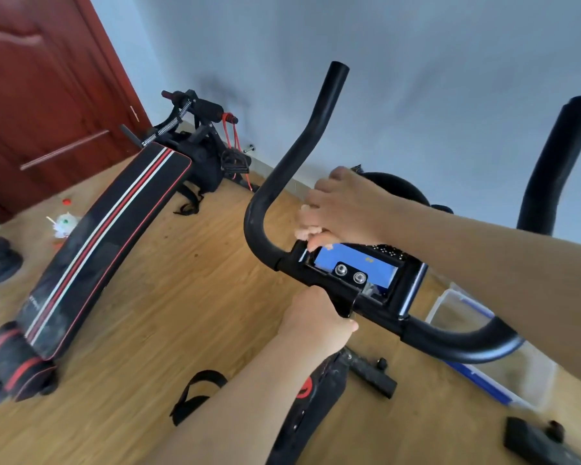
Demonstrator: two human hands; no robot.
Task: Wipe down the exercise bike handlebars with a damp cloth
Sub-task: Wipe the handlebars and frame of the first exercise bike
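Handlebars [284,162] start just left of the right hand [346,203], whose fingers curl down and bunch the pale cloth [304,224] against the upper left corner of the console [356,266], near the bar's clamp. From there the nearer horn bends round and runs up and away; the other horn stands well apart to the right. The left hand [316,318] grips the black stem [344,305] below the console, so the right hand looks placed to sweep leftward.

sit-up bench [108,236] left of handlebars [282,182] (door [41,78] behind)
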